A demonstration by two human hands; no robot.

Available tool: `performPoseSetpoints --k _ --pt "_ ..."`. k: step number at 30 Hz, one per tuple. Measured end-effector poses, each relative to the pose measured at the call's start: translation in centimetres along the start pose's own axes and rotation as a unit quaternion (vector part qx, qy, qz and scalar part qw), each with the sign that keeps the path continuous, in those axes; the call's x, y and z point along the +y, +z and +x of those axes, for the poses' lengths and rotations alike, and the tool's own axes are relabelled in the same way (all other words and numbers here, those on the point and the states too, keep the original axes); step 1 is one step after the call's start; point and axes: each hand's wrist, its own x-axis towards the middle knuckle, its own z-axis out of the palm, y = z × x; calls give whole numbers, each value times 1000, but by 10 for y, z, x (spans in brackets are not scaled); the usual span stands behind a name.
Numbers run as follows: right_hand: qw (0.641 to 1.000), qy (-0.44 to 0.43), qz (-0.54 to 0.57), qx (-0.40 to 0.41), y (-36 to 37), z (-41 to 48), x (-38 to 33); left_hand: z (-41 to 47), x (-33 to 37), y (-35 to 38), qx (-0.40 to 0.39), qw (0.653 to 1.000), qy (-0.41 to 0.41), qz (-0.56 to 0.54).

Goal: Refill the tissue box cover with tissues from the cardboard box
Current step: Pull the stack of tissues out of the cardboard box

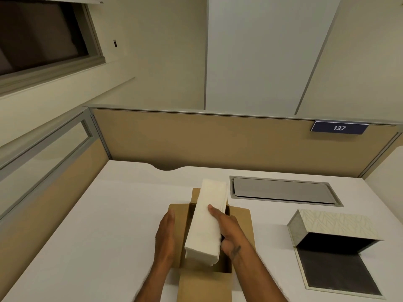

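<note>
A brown cardboard box (241, 216) sits open on the white desk, its flaps spread outward. Above its opening, a long white stack of tissues (207, 223) is tilted, far end raised. My right hand (226, 229) grips the stack from its right side, fingers over the top. My left hand (166, 234) is flat against the stack's left side, fingers straight. To the right lies the tissue box cover (331, 223), pale with a leaf pattern, tipped on its side with its dark inside showing and its base flap (333, 271) lying open on the desk.
A grey metal cable hatch (283, 190) is set into the desk behind the cover. Tan partition walls (218, 140) close off the back and left, with a blue "137" sign (339, 127) at the upper right. The desk (109, 214) extends left of the box.
</note>
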Motion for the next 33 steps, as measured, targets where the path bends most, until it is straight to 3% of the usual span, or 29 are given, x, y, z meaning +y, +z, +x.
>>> performPoseSetpoints --k 7,10,14,19,25,33 --pt "997 -52 54 19 4 -31 -41 -42 25 18 -82 972 -80 -203" --pt "993 -71 89 24 1 -41 -49 -58 32 25 -119 942 -109 -294" --pt "986 -93 120 64 -6 -51 -50 -78 41 38 -143 921 -134 -338" --pt "972 -123 164 116 -23 -62 -50 -101 59 66 -154 930 -125 -309" --pt "955 -141 227 127 -67 -85 -61 -118 58 113 -142 968 -79 -189" --pt "936 -148 266 174 -169 -117 -82 -161 74 164 -199 964 -44 -172"
